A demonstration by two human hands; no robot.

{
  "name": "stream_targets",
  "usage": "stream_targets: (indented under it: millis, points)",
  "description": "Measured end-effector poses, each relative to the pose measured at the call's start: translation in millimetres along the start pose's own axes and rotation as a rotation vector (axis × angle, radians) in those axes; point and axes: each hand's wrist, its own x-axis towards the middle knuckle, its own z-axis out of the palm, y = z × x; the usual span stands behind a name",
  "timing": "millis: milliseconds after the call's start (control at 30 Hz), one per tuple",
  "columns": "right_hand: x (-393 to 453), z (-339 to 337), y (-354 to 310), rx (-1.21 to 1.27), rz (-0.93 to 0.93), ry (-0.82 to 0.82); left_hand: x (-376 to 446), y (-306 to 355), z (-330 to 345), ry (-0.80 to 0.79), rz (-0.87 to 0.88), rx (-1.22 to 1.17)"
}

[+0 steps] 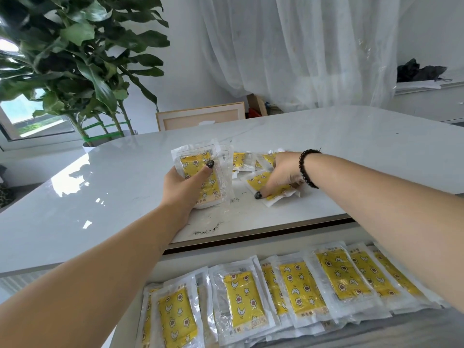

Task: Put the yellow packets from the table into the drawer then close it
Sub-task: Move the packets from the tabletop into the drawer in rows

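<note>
Seen from above through a head-worn camera, two bare forearms reach forward over a glossy white marble-look counter (100, 187). The left hand (187, 187) holds a small stack of clear plastic packets with yellow star-and-moon printed inserts (200, 172), tilted up off the counter; its fingers are curled round the stack from behind and the thumb, with a dark painted nail, presses on the front of the top packet. The right hand (281, 172), wearing a black beaded bracelet (307, 169) at the wrist, lies on a loose packet of the same yellow kind (272, 194) that rests flat on the counter; its thumb presses down on the packet's near edge, and the other fingers are hidden behind the hand, so how they lie cannot be told. More yellow packets (243, 160) lie scattered on the counter just beyond and between the two hands.

Below the counter's near edge, an open white drawer (251, 252) is pulled out towards the viewer. Inside it, a row of matching yellow packets (298, 290) lies overlapping from left to right, partly covered at the right by the right forearm.

Behind the counter stand a tall green leafy potted plant (75, 59) at the left, a pale wooden picture frame (200, 116) leaning against the wall, and a sheer white curtain (301, 46).
</note>
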Motion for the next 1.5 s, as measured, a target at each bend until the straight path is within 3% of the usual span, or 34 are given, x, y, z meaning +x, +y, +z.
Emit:
stream_targets:
  millis: [267,367,433,467,567,667,1033,1300,1500]
  points:
    - [-5.8,-23.2,19.4,0.193,0.069,-0.323,-0.2,0.4,0.0,-0.01,-0.001,-0.006]
    - [-4.1,-30.7,49.0,0.534,-0.056,-0.371,0.0,0.1,0.1,-0.016,0.013,0.004]
    - [3.9,-31.4,65.3,0.94,-0.09,-0.25,0.2,0.1,0.0,-0.016,0.016,0.011]
    - [9.2,-29.5,69.8,1.11,-0.08,-0.113,0.0,0.5,-0.1,-0.018,0.015,0.012]
    - [25.2,-18.7,72.9,1.326,0.013,0.31,0.0,0.4,-0.6,-0.025,0.011,0.004]
    - [40.1,-8.1,70.3,1.17,0.048,0.42,-0.2,0.8,-0.6,-0.023,0.014,0.011]
    - [53.2,1.0,18.1,0.237,0.178,0.353,-1.0,0.9,-0.1,-0.036,0.02,0.045]
    - [31.7,-7.2,30.4,0.522,0.193,0.39,-2.0,2.3,0.8,-0.026,0.008,0.057]
    - [-3.0,-13.3,31.2,0.907,0.084,0.378,-8.5,10.2,-3.3,0.13,-0.066,0.131]
